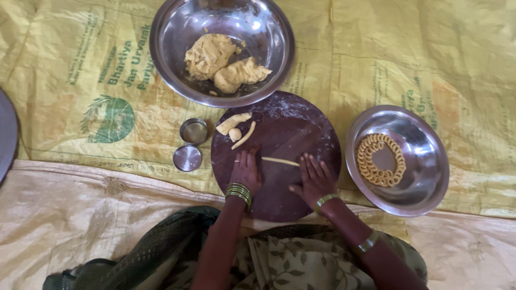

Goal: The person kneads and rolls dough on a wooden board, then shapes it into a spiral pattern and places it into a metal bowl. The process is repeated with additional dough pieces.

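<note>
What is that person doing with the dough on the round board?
A person sits on the floor with both hands flat on a round dark board. The left hand and right hand press on a thin dough rope. More dough pieces lie on the board's far side. A big steel bowl holds a dough lump, and another steel bowl holds a coiled dough ring.

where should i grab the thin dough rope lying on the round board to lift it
Probably pinch the thin dough rope at both ends, coming from above. It lies flat and nearly level across the round board, soft and slender, so a one-point grip would likely stretch it. The left hand and right hand already flank it.
</note>
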